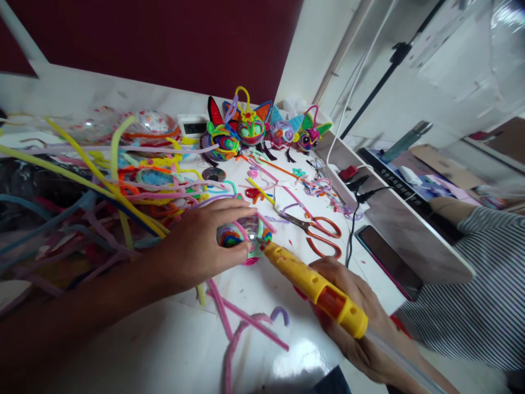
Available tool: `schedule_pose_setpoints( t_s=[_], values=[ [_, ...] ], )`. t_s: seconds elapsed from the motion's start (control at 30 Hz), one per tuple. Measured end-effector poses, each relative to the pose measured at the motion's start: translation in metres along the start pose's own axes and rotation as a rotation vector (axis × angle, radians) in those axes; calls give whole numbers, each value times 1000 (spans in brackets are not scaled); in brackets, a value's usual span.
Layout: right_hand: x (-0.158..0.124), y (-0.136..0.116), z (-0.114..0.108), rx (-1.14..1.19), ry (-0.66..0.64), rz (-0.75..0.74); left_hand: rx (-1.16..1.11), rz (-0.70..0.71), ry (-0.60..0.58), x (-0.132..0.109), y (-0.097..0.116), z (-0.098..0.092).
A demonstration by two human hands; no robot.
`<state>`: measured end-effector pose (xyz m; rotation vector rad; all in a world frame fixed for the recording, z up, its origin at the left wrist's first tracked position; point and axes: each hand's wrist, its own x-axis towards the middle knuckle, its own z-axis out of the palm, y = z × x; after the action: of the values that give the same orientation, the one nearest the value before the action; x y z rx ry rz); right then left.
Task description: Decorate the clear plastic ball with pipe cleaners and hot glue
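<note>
My left hand is wrapped around a clear plastic ball partly covered with coiled, coloured pipe cleaners, holding it on the white table. In my right hand is a yellow hot glue gun, a clear glue stick trailing from its back end. The gun's nozzle meets or nearly meets the ball's right side; whether it touches I cannot tell. Orange-handled scissors lie open just beyond the gun. Loose pink pipe cleaners rest on the table nearer to me.
Several finished cat-head ornaments stand at the back. A tangled heap of pipe cleaners fills the left side. A phone lies at the right, near a low partition with plugs and cables. Beyond it sits a person in a striped top.
</note>
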<state>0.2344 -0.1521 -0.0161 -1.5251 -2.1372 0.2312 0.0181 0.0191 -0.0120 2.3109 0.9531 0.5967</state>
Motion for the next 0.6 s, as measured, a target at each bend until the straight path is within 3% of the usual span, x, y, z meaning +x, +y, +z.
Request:
schedule_pose_setpoints(
  t_s=[0.17, 0.6],
  values=[
    [3, 4, 1, 65, -11, 73, -10, 6, 14, 0, 1, -1],
    [9, 5, -2, 15, -2, 52, -9, 22, 13, -2, 2, 1]
  ],
)
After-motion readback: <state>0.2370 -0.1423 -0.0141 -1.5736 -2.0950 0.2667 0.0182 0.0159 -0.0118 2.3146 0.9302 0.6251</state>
